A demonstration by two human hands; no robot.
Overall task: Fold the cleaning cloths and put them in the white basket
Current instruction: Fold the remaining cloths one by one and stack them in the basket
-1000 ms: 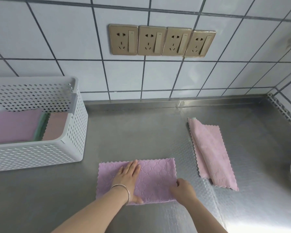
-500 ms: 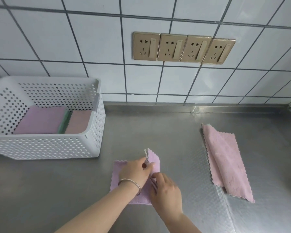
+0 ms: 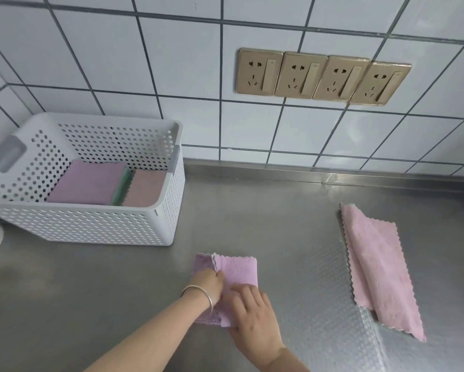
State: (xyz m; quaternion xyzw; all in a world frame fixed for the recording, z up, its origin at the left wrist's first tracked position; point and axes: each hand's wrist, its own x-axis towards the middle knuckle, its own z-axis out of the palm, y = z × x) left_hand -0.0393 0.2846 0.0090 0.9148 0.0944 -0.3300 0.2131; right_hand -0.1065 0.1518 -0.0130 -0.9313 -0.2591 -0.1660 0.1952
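head view: i see my left hand (image 3: 208, 283) pinching the left edge of the folded purple cleaning cloth (image 3: 236, 272) at about 6 o'clock on the steel bench (image 3: 252, 224), fingers curled onto the scalloped hem. my right hand (image 3: 255, 318) lies on the same cloth's near right part, fingers fairly straight and pressing it flat. a silver bangle (image 3: 198, 292) sits on the left wrist. the white basket (image 3: 91, 226) stands at 10 o'clock against the tiled wall, well apart from the cloth; inside it lie a folded purple cloth (image 3: 87, 182), a green one (image 3: 123, 183) on edge beside it, and a pinker cloth (image 3: 146, 187). a pink cleaning cloth (image 3: 378, 267), loosely folded lengthwise, lies at 3 o'clock. four gold sockets (image 3: 322, 76) sit on the wall at 1 o'clock.
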